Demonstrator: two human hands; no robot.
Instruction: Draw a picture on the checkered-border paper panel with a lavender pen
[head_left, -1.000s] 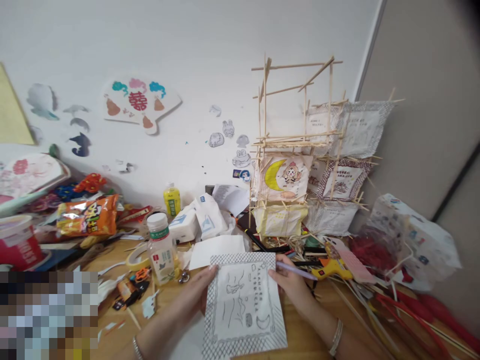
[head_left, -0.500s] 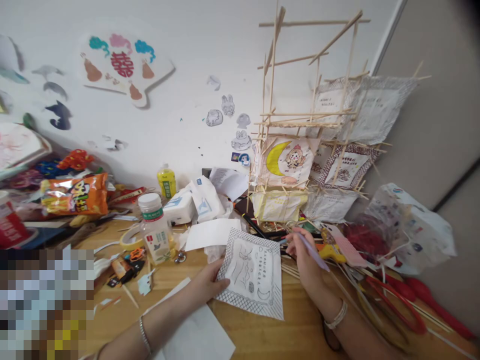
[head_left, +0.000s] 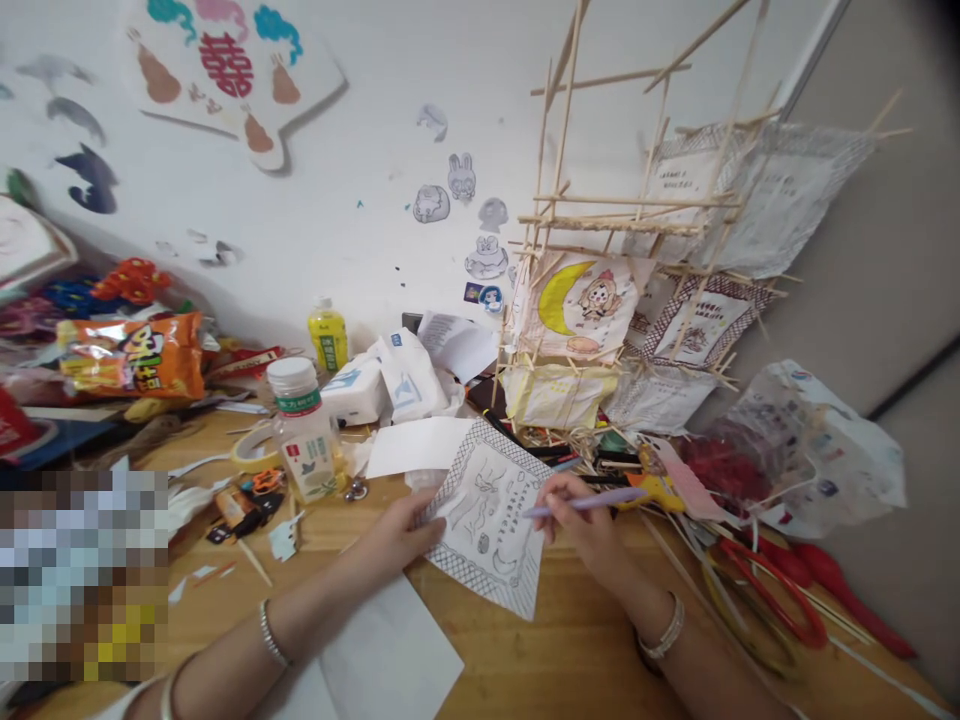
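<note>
My left hand pinches the left edge of a sheet of paper, thumb on top. The sheet carries a black line drawing with a moon, written characters and a cross-hatched border. In my right hand is a light purple pen, its tip pointing left at the sheet's right part beside the characters. Whether the tip touches the paper I cannot tell. Blank white sheets lie on the table below my left forearm.
A stick frame hung with drawn paper panels stands at the back right. Red-handled scissors and a plastic bag are on the right. A clear bottle, a tape roll and an orange snack bag sit left.
My right hand has moved left to the drawn sheet, and the pen has swung round to point at it. The sheet has turned slightly in my left hand. The view has shifted a little.
</note>
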